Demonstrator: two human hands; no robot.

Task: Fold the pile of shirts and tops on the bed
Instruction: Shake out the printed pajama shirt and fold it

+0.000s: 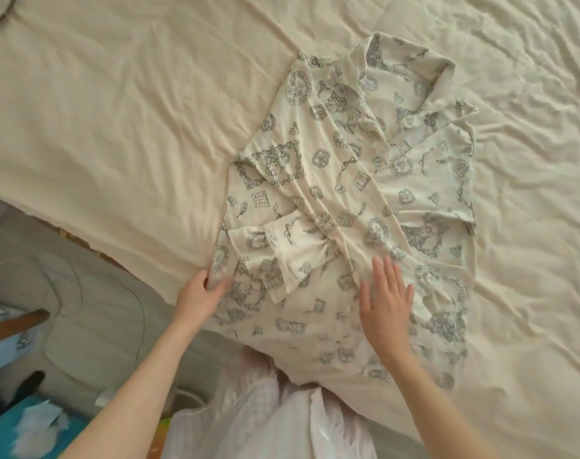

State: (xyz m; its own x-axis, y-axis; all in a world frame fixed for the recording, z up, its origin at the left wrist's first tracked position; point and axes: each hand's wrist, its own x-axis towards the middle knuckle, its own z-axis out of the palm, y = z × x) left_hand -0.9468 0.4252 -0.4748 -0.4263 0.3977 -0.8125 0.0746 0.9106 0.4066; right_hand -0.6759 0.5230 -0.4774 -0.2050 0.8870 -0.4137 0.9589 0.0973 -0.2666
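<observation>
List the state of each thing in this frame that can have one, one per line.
Printed collared shirt: spread on the bed, wrinkled, one short sleeve folded in over the body.
Bed sheet: creased, covering the bed.
Left hand: pinches the shirt's lower left edge.
Right hand: flat on the shirt, fingers straight.

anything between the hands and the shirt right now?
No. Both are already on the printed shirt: the left hand pinches its near-left edge, and the right hand lies flat on the lower front.
</observation>
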